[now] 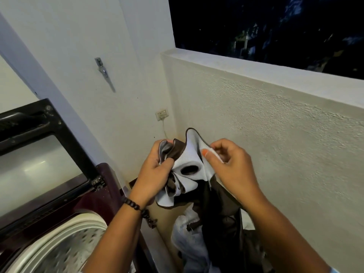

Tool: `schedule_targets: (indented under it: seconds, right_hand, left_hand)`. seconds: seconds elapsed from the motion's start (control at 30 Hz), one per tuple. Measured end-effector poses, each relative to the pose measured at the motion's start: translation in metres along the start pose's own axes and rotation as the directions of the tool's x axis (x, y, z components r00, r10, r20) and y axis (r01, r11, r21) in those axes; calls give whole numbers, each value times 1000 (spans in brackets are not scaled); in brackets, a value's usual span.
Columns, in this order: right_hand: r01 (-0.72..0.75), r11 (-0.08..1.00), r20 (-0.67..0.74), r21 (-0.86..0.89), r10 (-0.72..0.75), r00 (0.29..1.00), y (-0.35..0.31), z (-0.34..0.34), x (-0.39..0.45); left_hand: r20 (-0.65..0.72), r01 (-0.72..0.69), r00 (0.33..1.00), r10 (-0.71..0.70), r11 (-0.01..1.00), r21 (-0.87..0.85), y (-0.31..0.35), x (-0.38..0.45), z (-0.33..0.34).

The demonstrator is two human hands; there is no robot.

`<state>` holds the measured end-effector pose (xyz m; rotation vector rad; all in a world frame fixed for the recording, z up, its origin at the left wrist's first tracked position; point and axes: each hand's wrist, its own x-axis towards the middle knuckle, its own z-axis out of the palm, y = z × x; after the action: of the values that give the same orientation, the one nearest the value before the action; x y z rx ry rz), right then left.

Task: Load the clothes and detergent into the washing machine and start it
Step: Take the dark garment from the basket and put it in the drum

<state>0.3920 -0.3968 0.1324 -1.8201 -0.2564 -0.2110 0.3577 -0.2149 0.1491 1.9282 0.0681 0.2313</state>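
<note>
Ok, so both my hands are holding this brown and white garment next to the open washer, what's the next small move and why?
Probably swing the garment left and drop it into the drum. Your left hand grips its bunched part and your right hand pinches an edge, so it hangs clear of the clothes pile below. The washer lid is up and the drum looks open.

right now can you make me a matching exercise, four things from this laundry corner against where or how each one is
Things
1. garment
2. washer lid
3. drum
4. outlet

States or places
A. on the wall, cord plugged in
B. raised open
C. held up in both hands
D. lower left, perforated metal, no clothes visible in the part shown

Pairs: 1-C, 2-B, 3-D, 4-A

The left hand grips the bunched part; the right hand pinches an edge.
</note>
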Motion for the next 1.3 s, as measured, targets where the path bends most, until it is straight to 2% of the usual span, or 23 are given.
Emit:
schedule_targets:
  seconds: [0.1, 0.2, 0.4, 0.47, 0.57, 0.77, 0.83, 0.9, 1.03, 1.07, 1.1, 1.2, 1.3]
  right_hand:
    - [66, 996, 108, 55, -72, 992, -2, 13, -13]
    - [112, 987, 146, 112, -128, 981, -1, 19, -21]
    - [325, 940, 197, 103, -339, 920, 0, 36, -38]
    - [327, 936, 255, 129, -350, 901, -1, 43, -43]
    - [316, 934, 252, 164, -350, 902, 1, 49, -52]
    - [80, 953, 397, 292, -196, 897, 5, 41, -46]
    - [101, 970, 437, 222, -191, 879, 7, 34, -42]
    - [131, 988, 524, 79, -153, 838, 8, 21, -37]
    - [237, 958, 726, -160, -48, 686, 15, -1, -36]
    - [272, 946, 735, -175, -58, 676, 19, 0, -37]
    - [296, 941, 704, -163, -99, 703, 24, 3, -38]
    - [336, 939, 488, -72, -261, 833, 40, 12, -36]
    - [323, 946, 337, 39, -317, 886, 43, 10, -27]
  left_hand:
    - [-55, 62, 996, -72, 985, -164, 6, 0, 3]
    - [-44, 164, 980, -192, 922, -351, 12, -1, -1]
    - [27, 183, 982, -188, 900, -396, 15, -12, 2]
    - [27, 181, 982, -185, 904, -387, 18, -13, 4]
    - [41, 213, 976, -213, 911, -352, 20, -12, 1]
    - [79, 318, 945, -318, 829, -460, 17, -10, 0]
    - [78, 325, 940, -331, 805, -497, 15, -10, -2]
    - [71, 325, 938, -340, 786, -526, 13, -10, -3]
    - [27, 311, 932, -362, 757, -575, 7, -4, -11]
    - [26, 315, 928, -373, 744, -589, 6, -2, -14]
    - [35, 323, 925, -379, 733, -599, 6, -1, -16]
    - [70, 336, 926, -370, 729, -596, 6, 0, -17]
    - [137, 346, 935, -328, 757, -554, 6, -1, -20]
